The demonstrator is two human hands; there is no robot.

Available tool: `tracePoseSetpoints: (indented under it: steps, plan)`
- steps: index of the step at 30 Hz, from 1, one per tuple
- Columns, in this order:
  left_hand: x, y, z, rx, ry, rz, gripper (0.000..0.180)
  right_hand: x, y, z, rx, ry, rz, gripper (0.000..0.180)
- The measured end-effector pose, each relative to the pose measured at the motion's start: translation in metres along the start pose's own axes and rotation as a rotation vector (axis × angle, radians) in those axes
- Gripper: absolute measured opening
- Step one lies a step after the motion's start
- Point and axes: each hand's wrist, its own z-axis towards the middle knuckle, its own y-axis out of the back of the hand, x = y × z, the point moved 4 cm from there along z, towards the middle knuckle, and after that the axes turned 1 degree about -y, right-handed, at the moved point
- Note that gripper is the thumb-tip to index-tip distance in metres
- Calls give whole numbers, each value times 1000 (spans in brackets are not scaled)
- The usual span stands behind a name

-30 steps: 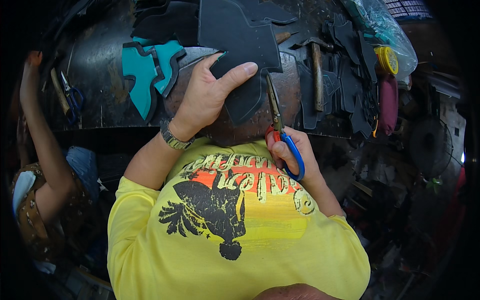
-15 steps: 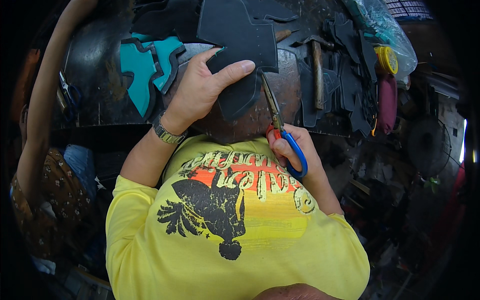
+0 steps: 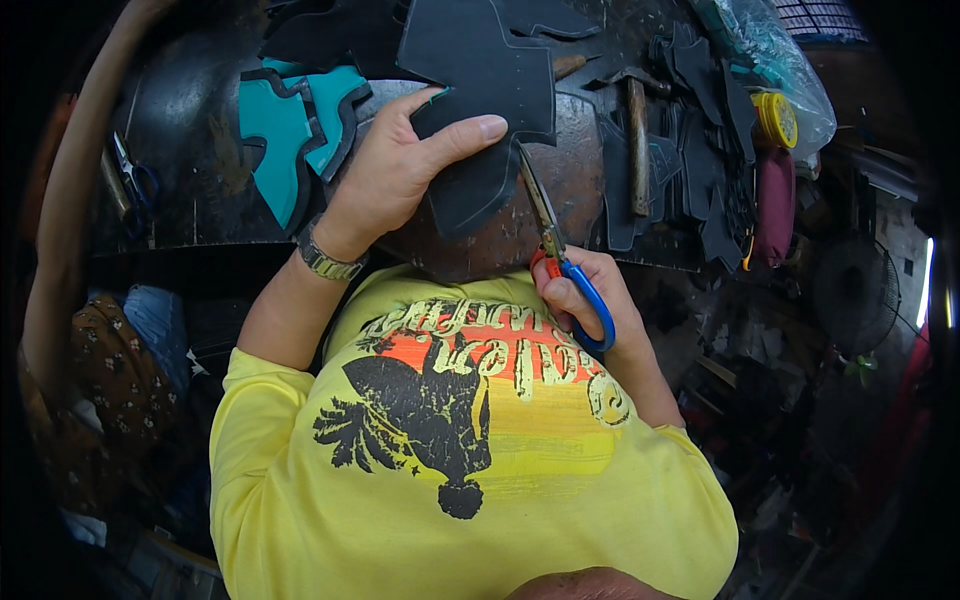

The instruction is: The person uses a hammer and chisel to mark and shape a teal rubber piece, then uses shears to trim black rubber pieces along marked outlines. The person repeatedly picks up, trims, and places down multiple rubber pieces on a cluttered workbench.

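My left hand (image 3: 410, 150) grips a black sheet piece (image 3: 490, 75), shaped like a shoe upper, with the thumb on top and the fingers hidden underneath. In my right hand (image 3: 585, 290) is a pair of scissors (image 3: 543, 215) with red and blue handles. Their blades point up and away from me, nearly together, and the tips meet the lower edge of the black piece. Beneath the piece lies a worn brown rounded board (image 3: 560, 180) at the table's near edge. Left of my left hand rest teal pieces with black edges (image 3: 275, 150).
On the right lie a hammer (image 3: 638, 150) and stacked black pieces (image 3: 685, 165). Beyond them are a yellow round container (image 3: 775, 120), a maroon pouch (image 3: 773, 215) and a clear plastic bag (image 3: 780, 60). Another pair of scissors (image 3: 135, 175) lies far left, near another person's arm (image 3: 85, 150).
The scissors' tips have shifted slightly left along the edge of the black piece. My left hand has moved a little left, and the other person's arm has shifted left too.
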Motion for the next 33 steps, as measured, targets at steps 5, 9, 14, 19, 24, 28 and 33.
tracePoseSetpoints:
  steps: [5,9,14,19,24,28,33]
  plan:
    - [-1,2,-1,16,34,-47,26,-2,-1,3,29,28,35,31]
    - [-2,2,0,41,58,-59,26,-2,0,5,55,24,25,32]
    - [0,4,0,41,66,-72,26,-3,3,4,53,0,14,33]
    - [0,5,1,42,68,-98,26,-5,3,8,68,19,19,33]
    - [-1,5,0,68,87,-121,27,-5,3,10,100,22,52,32]
    - [1,5,1,55,84,-101,28,-5,8,8,83,7,-11,30]
    - [-6,7,4,112,124,-136,27,-3,17,6,26,-3,-9,38]
